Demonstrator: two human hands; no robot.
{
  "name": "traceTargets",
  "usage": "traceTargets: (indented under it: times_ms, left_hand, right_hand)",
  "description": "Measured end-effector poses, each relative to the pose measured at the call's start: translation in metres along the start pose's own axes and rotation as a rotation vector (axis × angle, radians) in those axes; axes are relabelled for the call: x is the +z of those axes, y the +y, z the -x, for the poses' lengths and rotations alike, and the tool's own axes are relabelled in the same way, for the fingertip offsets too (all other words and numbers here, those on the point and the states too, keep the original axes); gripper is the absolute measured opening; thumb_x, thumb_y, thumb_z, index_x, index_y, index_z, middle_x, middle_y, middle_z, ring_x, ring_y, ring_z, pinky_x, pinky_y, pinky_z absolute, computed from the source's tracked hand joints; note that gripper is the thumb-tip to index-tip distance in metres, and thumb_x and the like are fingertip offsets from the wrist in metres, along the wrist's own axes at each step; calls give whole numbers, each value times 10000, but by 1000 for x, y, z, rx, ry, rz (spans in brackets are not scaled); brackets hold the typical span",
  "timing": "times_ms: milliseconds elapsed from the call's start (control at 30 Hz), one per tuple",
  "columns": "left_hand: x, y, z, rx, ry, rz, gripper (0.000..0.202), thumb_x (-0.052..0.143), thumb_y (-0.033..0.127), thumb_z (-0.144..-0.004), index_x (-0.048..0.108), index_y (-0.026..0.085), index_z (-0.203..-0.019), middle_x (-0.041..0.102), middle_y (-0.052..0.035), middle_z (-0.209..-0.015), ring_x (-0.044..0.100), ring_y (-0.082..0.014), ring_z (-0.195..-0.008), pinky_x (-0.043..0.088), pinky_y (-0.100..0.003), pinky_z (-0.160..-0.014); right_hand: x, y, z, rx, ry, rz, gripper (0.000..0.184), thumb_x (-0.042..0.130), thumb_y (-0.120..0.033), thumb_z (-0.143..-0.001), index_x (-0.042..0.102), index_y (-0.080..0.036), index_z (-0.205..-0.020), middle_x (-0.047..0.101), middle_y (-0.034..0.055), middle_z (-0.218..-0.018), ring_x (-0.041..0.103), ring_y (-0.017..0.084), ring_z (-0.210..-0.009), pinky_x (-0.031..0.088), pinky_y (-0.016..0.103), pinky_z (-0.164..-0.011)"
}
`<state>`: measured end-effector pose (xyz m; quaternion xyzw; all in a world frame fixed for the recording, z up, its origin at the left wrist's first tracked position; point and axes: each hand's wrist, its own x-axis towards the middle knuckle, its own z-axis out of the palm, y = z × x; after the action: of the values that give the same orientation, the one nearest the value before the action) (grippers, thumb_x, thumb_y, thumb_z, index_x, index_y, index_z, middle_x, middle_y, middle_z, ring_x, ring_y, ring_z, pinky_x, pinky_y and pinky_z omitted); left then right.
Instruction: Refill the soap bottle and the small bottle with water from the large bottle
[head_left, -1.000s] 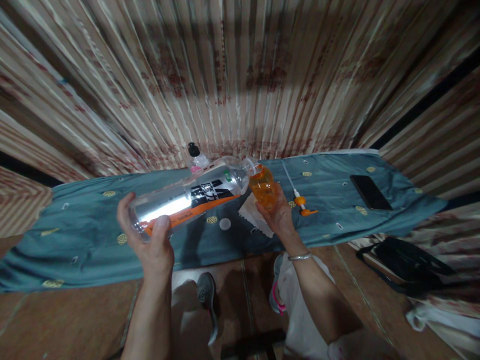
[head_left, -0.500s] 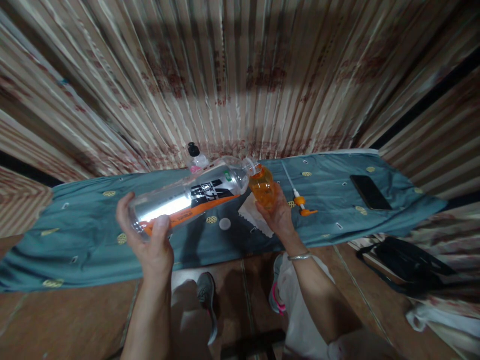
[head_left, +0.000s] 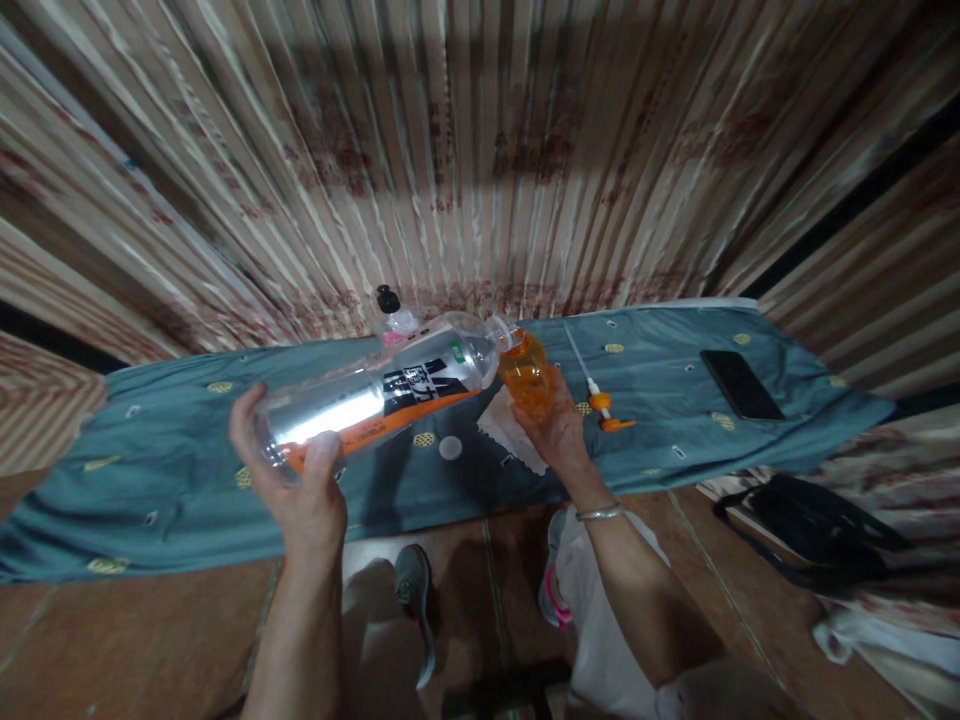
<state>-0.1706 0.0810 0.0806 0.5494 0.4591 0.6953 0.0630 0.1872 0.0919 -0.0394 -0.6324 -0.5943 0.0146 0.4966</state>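
Our left hand (head_left: 307, 485) is clamped around the base end of the large clear bottle (head_left: 352, 410), thumb on the near side and fingers wrapped behind. Our right hand (head_left: 559, 430) is closed around the lower part of the small orange bottle (head_left: 526, 375). Both bottles are held above the cloth-covered table (head_left: 180, 430), between our two hands, with the large one tipped well over and its neck at the orange one's mouth. They seem to touch there, though we cannot be sure.

As for progress, both mouths are open and lined up, so we judge the pouring to be under way; we cannot make out a stream or how full the orange bottle is. The orange pump (head_left: 601, 402) lies just right of our right grip, not yet fitted back. A pale round disc (head_left: 450, 448), perhaps the large bottle's cap, lies between our hands, nearer to us than the bottles.

Below our right grip lies a whitish jagged-edged sheet (head_left: 514, 435). Farther right rests a dark phone (head_left: 741, 385); beyond the large bottle, on its far side, stands a black-topped bottle (head_left: 394, 318).
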Motion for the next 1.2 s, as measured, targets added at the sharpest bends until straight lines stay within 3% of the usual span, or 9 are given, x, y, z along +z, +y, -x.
traceTargets:
  times_ms: [167,333,533,733,967,1200]
  left_hand:
    - [0,9,-1,30,-15,-69,781,874,725,-1013,739,362,-1691,734,-134,-1623,724,-438,-1486,575,-676,-1399]
    - [3,9,-4,30,0,-12,894,928,760,-918,737,313,-1668,766,-123,-1489,758,-423,-1365,583,-711,-1350]
    - [5,20,-4,20,-26,-48,761,865,700,-994,734,367,-1665,776,-127,-1477,751,-428,-1354,626,-694,-1292]
    - [3,18,-4,19,-35,-16,751,882,667,-1007,734,367,-1680,758,-123,-1493,734,-423,-1372,597,-710,-1336]
    - [2,17,-3,36,-28,-52,785,887,706,-1002,738,370,-1696,766,-115,-1485,751,-417,-1355,625,-666,-1302]
    - [4,12,-6,34,-13,-30,871,931,732,-924,735,310,-1661,785,-110,-1451,757,-396,-1324,603,-662,-1293]
  right_hand:
    - [3,0,1,13,17,-14,906,825,-756,-1104,665,-149,-1758,828,307,-1674,822,489,-1594,694,778,-1369]
    - [3,0,1,30,13,-19,907,822,-728,-1099,614,-178,-1790,819,306,-1682,823,495,-1589,704,803,-1343]
    - [1,-4,-1,44,15,0,856,846,-642,-1076,637,-146,-1741,826,311,-1658,830,516,-1567,703,834,-1334]
    - [-3,-5,-3,28,-27,-25,822,827,-714,-1087,677,-202,-1713,819,285,-1677,806,510,-1606,685,819,-1362]
    - [-4,-4,-1,41,-40,-30,836,888,-552,-1054,643,-186,-1765,801,271,-1693,787,487,-1625,674,764,-1396]
    - [-2,-5,0,30,-5,-36,845,859,-685,-1117,661,-163,-1752,819,285,-1653,791,496,-1611,698,725,-1379]
